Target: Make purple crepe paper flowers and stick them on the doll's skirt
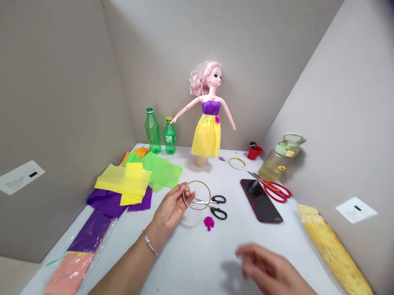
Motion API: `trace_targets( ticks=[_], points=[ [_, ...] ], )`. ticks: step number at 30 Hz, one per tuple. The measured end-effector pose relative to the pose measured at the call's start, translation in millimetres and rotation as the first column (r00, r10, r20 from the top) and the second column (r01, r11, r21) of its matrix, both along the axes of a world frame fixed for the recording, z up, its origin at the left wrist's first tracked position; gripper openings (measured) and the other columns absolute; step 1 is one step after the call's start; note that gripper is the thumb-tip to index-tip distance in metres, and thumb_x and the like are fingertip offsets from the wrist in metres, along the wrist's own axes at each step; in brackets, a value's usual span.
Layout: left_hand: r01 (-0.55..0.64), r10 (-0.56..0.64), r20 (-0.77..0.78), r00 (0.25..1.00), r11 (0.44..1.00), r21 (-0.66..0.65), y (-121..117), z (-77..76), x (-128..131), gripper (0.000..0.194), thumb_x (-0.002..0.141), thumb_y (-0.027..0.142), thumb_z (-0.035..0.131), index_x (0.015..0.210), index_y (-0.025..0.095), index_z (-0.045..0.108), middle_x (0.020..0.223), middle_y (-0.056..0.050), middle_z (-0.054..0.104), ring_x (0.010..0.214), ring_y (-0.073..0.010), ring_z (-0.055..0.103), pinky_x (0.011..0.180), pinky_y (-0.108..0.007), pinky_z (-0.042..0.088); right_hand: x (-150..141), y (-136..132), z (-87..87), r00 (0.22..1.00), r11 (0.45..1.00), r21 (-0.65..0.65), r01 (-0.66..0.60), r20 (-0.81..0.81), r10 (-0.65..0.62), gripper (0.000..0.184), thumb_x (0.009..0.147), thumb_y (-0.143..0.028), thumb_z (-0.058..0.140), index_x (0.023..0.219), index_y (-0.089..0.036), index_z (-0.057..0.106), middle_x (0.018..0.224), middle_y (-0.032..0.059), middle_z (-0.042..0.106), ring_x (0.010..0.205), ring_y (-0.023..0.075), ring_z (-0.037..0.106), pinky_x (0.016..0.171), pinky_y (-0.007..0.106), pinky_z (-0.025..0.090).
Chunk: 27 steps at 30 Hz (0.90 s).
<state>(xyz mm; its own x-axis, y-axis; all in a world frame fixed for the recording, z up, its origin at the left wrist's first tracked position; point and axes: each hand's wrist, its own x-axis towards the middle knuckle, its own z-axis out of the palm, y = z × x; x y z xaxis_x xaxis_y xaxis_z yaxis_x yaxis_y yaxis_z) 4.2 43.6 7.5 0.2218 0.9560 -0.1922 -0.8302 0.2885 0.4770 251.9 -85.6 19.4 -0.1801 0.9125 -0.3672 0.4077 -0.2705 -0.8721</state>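
Left hand (171,206) grips a thin hoop (196,181) beside the black scissors (218,213), right hand (272,271) open, doll (211,107) already wearing yellow skirt (206,136).

A thin tan hoop (199,181), a narrow round band with an open centre, stands nearly upright near the middle of the white desk (177,272). The person's left hand (170,206) grips its left side between thumb and fingers, with the band curving out to the right of the hand. Whether the hoop's lower rim touches the desk cannot be told.
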Motion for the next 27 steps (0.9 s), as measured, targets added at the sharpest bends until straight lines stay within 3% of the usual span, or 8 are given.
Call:
trace_targets(
  ticks=[5, 9, 13, 16, 18, 23, 25, 27],
  points=[
    [0.005, -0.005, -0.011, 1.0, 0.999, 0.041, -0.3, -5.6, 2.2, 0.012, 0.09, 0.003, 0.053, 0.086, 0.012, 0.061, 0.073, 0.0, 0.058, 0.066, -0.0058, 0.06, 0.082, -0.024, 0.058, -66.4, 79.3, 11.0, 0.859, 0.995, -0.001, 0.097, -0.505, -0.084, 0.046, 0.078, -0.053, 0.07, 0.107, -0.018, 0.065, 0.099, 0.0071, 0.068, 0.06, 0.0102, 0.055, 0.06, 0.026, 0.047],
    [0.023, 0.019, -0.284, 0.959, 0.989, 0.147, 0.0, -4.5, 0.1, 0.006, 0.086, 0.019, 0.064, 0.088, 0.015, 0.061, 0.08, -0.001, 0.059, 0.076, -0.0105, 0.062, 0.087, -0.029, 0.054, -85.1, 102.9, 3.7, 0.756, 0.995, -0.02, 0.095, -0.648, -0.086, 0.036, 0.074, -0.049, 0.077, 0.078, -0.014, 0.068, 0.07, 0.002, 0.065, 0.056, 0.0089, 0.055, 0.054, 0.02, 0.042],
    [-0.097, 0.403, -0.706, 0.582, 0.897, 0.432, -5.9, 7.2, -4.7, 0.017, 0.08, 0.023, 0.072, 0.092, 0.02, 0.061, 0.096, -0.002, 0.062, 0.097, -0.0163, 0.059, 0.095, -0.028, 0.044, -75.9, 114.5, -1.0, 0.729, 0.989, -0.057, 0.139, -0.669, -0.142, 0.039, 0.071, -0.05, 0.079, 0.071, -0.012, 0.067, 0.052, -0.0024, 0.057, 0.044, 0.0063, 0.048, 0.046, 0.017, 0.037],
    [0.278, 0.357, -0.8, 0.482, 0.804, 0.526, -15.3, 15.8, -2.8, 0.008, 0.085, 0.023, 0.064, 0.093, 0.021, 0.063, 0.094, -0.003, 0.063, 0.094, -0.0177, 0.059, 0.09, -0.028, 0.045, -71.3, 120.1, -2.0, 0.66, 0.979, -0.131, 0.157, -0.723, -0.202, 0.038, 0.068, -0.046, 0.083, 0.069, -0.013, 0.066, 0.055, -0.0031, 0.056, 0.045, 0.0046, 0.045, 0.045, 0.016, 0.038],
    [0.39, 0.362, -0.825, 0.434, 0.75, 0.534, -20.3, 17.5, 1.0, 0.005, 0.087, 0.021, 0.061, 0.09, 0.02, 0.065, 0.093, -0.004, 0.062, 0.091, -0.017, 0.059, 0.086, -0.027, 0.045, -73.1, 121.8, -2.3, 0.62, 0.973, -0.182, 0.142, -0.75, -0.23, 0.036, 0.067, -0.043, 0.084, 0.069, -0.013, 0.065, 0.058, -0.0033, 0.056, 0.048, 0.0044, 0.045, 0.047, 0.015, 0.039],
    [0.361, 0.294, -0.8, 0.524, 0.774, 0.521, -19.7, 12.8, 5.3, 0.006, 0.088, 0.022, 0.06, 0.091, 0.019, 0.065, 0.09, -0.002, 0.06, 0.083, -0.0156, 0.061, 0.08, -0.028, 0.048, -75.6, 124.1, 4.1, 0.637, 0.99, -0.141, -0.019, -0.765, -0.097, 0.034, 0.076, -0.045, 0.076, 0.08, -0.012, 0.067, 0.067, -0.0006, 0.059, 0.058, 0.0061, 0.052, 0.06, 0.016, 0.046],
    [0.295, 0.227, -0.765, 0.603, 0.827, 0.478, -15.2, 11.4, 1.9, 0.006, 0.087, 0.024, 0.063, 0.09, 0.019, 0.063, 0.087, -0.001, 0.06, 0.081, -0.0148, 0.063, 0.079, -0.027, 0.049, -66.1, 126.5, 7.6, 0.754, 0.996, -0.003, -0.093, -0.653, 0.068, 0.034, 0.085, -0.047, 0.065, 0.087, -0.013, 0.067, 0.075, 0.0026, 0.062, 0.064, 0.01, 0.056, 0.064, 0.021, 0.048],
    [0.195, 0.199, -0.724, 0.661, 0.885, 0.422, -9.6, 10.4, -3.3, 0.009, 0.085, 0.025, 0.067, 0.09, 0.019, 0.062, 0.085, 0.0, 0.061, 0.081, -0.0144, 0.065, 0.08, -0.026, 0.049, -50.6, 129.1, 6.8, 0.92, 0.967, 0.214, -0.14, -0.333, 0.207, 0.028, 0.091, -0.04, 0.057, 0.094, -0.015, 0.068, 0.085, 0.0052, 0.064, 0.072, 0.015, 0.058, 0.067, 0.027, 0.048]
  ],
)
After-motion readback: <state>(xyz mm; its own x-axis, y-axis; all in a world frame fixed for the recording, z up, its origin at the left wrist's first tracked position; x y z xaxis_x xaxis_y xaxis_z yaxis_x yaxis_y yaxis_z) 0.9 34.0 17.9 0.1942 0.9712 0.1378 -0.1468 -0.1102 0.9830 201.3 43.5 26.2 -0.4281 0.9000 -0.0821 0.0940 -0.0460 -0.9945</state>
